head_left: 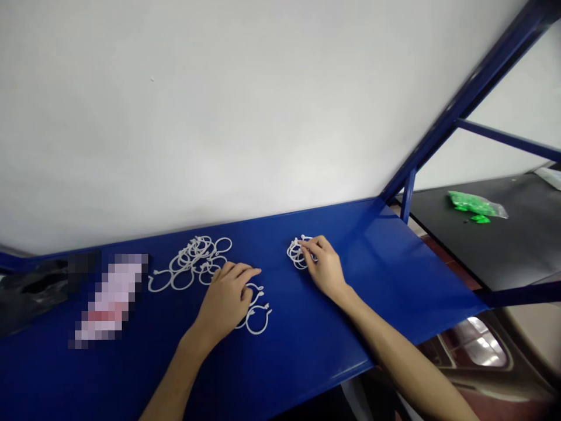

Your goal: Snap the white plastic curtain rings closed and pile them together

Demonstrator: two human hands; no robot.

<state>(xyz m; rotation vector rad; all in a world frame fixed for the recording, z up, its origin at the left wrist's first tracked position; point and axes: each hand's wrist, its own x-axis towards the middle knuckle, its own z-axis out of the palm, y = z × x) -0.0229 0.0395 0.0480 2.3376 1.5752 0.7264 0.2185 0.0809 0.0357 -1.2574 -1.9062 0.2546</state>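
My left hand (225, 301) lies palm down on the blue metal shelf (307, 327), its fingers pointing right. A few white plastic loop ties (256, 318) run out from under that hand, and I cannot tell if it grips them. Beyond it lies a tangled pile of the same white loops (193, 261). My right hand (322, 266) has its fingertips on a small bundle of white plastic loops (297, 254), pinching the bundle against the shelf.
A pixelated, unreadable object (109, 298) lies left of the pile, with a black bag (33, 290) at the far left. A white wall (219, 117) rises behind the shelf. Right of the blue steel frame (473, 99), a green plastic bag (475, 206) lies on a black shelf (482, 245).
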